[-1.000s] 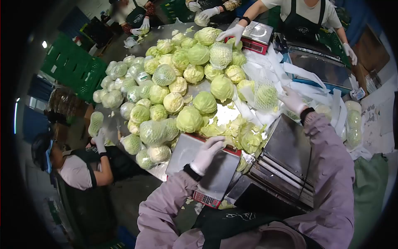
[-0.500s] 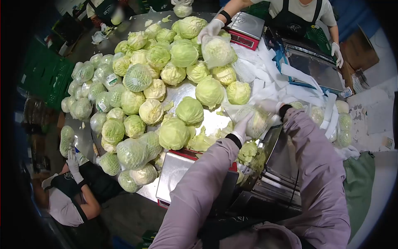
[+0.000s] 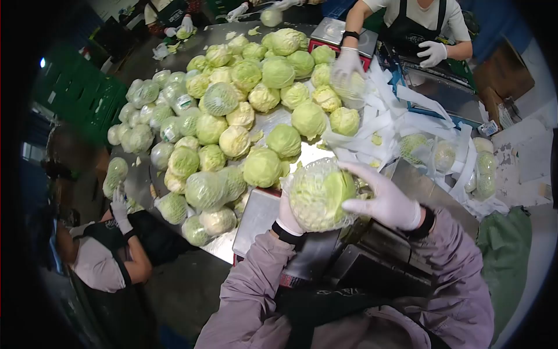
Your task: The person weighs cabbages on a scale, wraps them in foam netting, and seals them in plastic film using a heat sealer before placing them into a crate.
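A pale green cabbage (image 3: 318, 195) is held between my two gloved hands, close to me. Clear wrap or netting covers its left and lower sides, while a bare green leaf shows on the right. My left hand (image 3: 289, 214) cups it from the left, its fingers partly hidden behind it. With thumb and fingers bent, my right hand (image 3: 385, 199) grips its right edge. Below my left hand is a scale (image 3: 258, 218) with a metal top and red edge. A dark metal machine (image 3: 378, 250) lies under my right hand.
Loose cabbages (image 3: 278, 72) pile up across the metal table, with netted ones (image 3: 142, 99) at the left. White wrapping sheets (image 3: 372, 128) lie right of the pile. Opposite, a co-worker's hand (image 3: 349, 67) rests on a wrapped cabbage. Another co-worker (image 3: 104, 256) stands at lower left.
My hands have brought the cabbage left and towards me, away from the white sheets, and its bare leaf now shows. The co-worker opposite has moved a wrapped cabbage to the right.
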The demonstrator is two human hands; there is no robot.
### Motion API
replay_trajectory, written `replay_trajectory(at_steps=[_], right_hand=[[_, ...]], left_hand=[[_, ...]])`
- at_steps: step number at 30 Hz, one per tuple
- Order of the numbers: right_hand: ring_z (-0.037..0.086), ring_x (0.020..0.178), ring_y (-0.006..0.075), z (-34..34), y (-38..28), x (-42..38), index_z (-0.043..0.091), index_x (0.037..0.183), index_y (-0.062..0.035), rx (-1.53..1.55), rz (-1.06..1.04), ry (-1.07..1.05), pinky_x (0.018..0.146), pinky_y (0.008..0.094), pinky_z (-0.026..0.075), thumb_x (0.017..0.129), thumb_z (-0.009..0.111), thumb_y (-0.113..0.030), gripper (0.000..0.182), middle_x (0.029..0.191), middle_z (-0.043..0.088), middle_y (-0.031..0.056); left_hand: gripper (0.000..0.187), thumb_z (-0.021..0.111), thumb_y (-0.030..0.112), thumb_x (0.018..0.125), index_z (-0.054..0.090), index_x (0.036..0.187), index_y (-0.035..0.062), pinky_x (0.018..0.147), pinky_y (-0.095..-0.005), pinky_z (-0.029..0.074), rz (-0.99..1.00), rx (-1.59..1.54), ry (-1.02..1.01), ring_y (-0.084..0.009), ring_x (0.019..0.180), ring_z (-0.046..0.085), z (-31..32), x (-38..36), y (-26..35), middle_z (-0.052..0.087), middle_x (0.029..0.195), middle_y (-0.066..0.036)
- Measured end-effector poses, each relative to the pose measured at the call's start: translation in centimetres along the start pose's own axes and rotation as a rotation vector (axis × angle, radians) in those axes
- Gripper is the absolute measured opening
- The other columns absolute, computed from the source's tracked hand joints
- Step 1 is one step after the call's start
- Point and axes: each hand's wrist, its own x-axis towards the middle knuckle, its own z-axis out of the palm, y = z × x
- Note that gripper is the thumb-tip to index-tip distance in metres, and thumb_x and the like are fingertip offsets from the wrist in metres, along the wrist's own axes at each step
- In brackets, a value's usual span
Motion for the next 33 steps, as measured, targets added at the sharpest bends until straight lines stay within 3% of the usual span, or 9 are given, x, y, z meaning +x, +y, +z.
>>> replay_trajectory(at_steps=[5, 8, 9, 13, 17, 21, 26, 27, 33], right_hand=[[0.036, 0.130, 0.0226, 10.5, 1.9, -6.0, 0.039, 0.138, -0.0049, -0.080, -0.010, 0.159, 0.106, 0.0348, 0.033, 0.074, 0.076, -0.013, 0.075, 0.129, 0.045, 0.0118], [0.041, 0.124, 0.0206, 16.9, 5.3, -7.9, 0.037, 0.137, -0.0018, 0.667, 0.167, 0.357, 0.101, 0.0352, 0.042, 0.075, 0.076, -0.010, 0.074, 0.134, 0.036, 0.0099], [0.042, 0.124, 0.0202, 19.1, 8.1, -8.6, 0.036, 0.138, -0.0022, 0.702, 0.157, 0.400, 0.100, 0.0341, 0.044, 0.076, 0.074, -0.005, 0.072, 0.135, 0.034, 0.0094], [0.045, 0.120, 0.0236, 23.8, 11.8, -8.7, 0.040, 0.132, -0.0010, 0.436, 0.138, 0.499, 0.096, 0.0353, 0.048, 0.074, 0.074, -0.006, 0.067, 0.130, 0.036, 0.0115], [0.046, 0.117, 0.0249, 24.4, 11.4, -9.7, 0.044, 0.130, -0.0013, 0.102, 0.073, 0.496, 0.095, 0.0332, 0.046, 0.071, 0.076, -0.009, 0.068, 0.128, 0.040, 0.0135], [0.047, 0.115, 0.0256, 24.4, 10.4, -10.1, 0.046, 0.129, -0.0033, 0.062, 0.047, 0.533, 0.097, 0.0322, 0.040, 0.070, 0.074, -0.006, 0.065, 0.124, 0.045, 0.0144], [0.050, 0.110, 0.0200, 23.8, 9.9, -10.8, 0.047, 0.131, -0.0080, 0.097, 0.053, 0.644, 0.090, 0.0306, 0.046, 0.074, 0.071, 0.000, 0.063, 0.128, 0.043, 0.0092], [0.050, 0.108, 0.0190, 23.5, 10.6, -11.1, 0.047, 0.132, -0.0087, 0.091, 0.030, 0.638, 0.087, 0.0301, 0.047, 0.074, 0.070, 0.002, 0.063, 0.128, 0.043, 0.0081], [0.048, 0.115, 0.0198, 20.9, 10.1, -11.2, 0.046, 0.134, -0.0072, 0.054, 0.047, 0.698, 0.093, 0.0286, 0.042, 0.079, 0.064, 0.002, 0.059, 0.130, 0.045, 0.0087]], left_hand=[[0.057, 0.041, 0.046, 0.095, 0.041, 0.135, 0.0055, 0.102, -0.0461, 0.041, 0.047, 0.225, 0.320, -0.0308, 0.121, 0.048, -0.2, -7.1, 0.2, 0.048, 0.133, -0.016], [0.051, 0.049, 0.032, 0.095, 0.035, 0.136, 0.0053, 0.106, -0.0404, 0.035, 0.484, 0.762, 0.382, -0.0241, 0.124, 0.042, -1.6, -10.3, 1.2, 0.042, 0.133, -0.014], [0.059, 0.056, 0.023, 0.092, 0.028, 0.140, 0.0042, 0.108, -0.0392, 0.031, 0.451, 0.957, 0.415, -0.0262, 0.126, 0.040, -0.1, -10.9, 0.9, 0.034, 0.139, -0.014], [0.082, 0.072, 0.021, 0.080, 0.023, 0.143, 0.0021, 0.110, -0.0387, 0.026, 0.446, 1.968, 0.470, -0.0312, 0.130, 0.032, -5.9, -12.8, 3.2, 0.029, 0.141, -0.019], [0.080, 0.072, 0.024, 0.080, 0.027, 0.142, 0.0021, 0.109, -0.0381, 0.027, 0.581, 2.195, 0.494, -0.0310, 0.130, 0.032, -5.1, -15.1, 4.1, 0.031, 0.139, -0.019], [0.070, 0.067, 0.022, 0.085, 0.029, 0.142, 0.0062, 0.104, -0.0388, 0.033, 0.593, 1.772, 0.602, -0.0277, 0.130, 0.034, -4.2, -18.0, 5.3, 0.030, 0.143, -0.015], [0.056, 0.059, 0.023, 0.091, 0.037, 0.137, -0.0012, 0.108, -0.0342, 0.027, 0.855, 1.590, 0.591, -0.0244, 0.129, 0.035, -4.2, -23.2, 8.4, 0.040, 0.136, -0.015], [0.054, 0.057, 0.025, 0.093, 0.038, 0.137, -0.0004, 0.108, -0.0346, 0.027, 0.886, 1.872, 0.693, -0.0240, 0.128, 0.037, -2.2, -24.3, 8.2, 0.039, 0.137, -0.015], [0.052, 0.053, 0.025, 0.096, 0.037, 0.137, -0.0006, 0.106, -0.0334, 0.030, 0.945, 1.380, 0.761, -0.0223, 0.125, 0.041, -0.9, -28.4, 8.6, 0.041, 0.137, -0.013]])
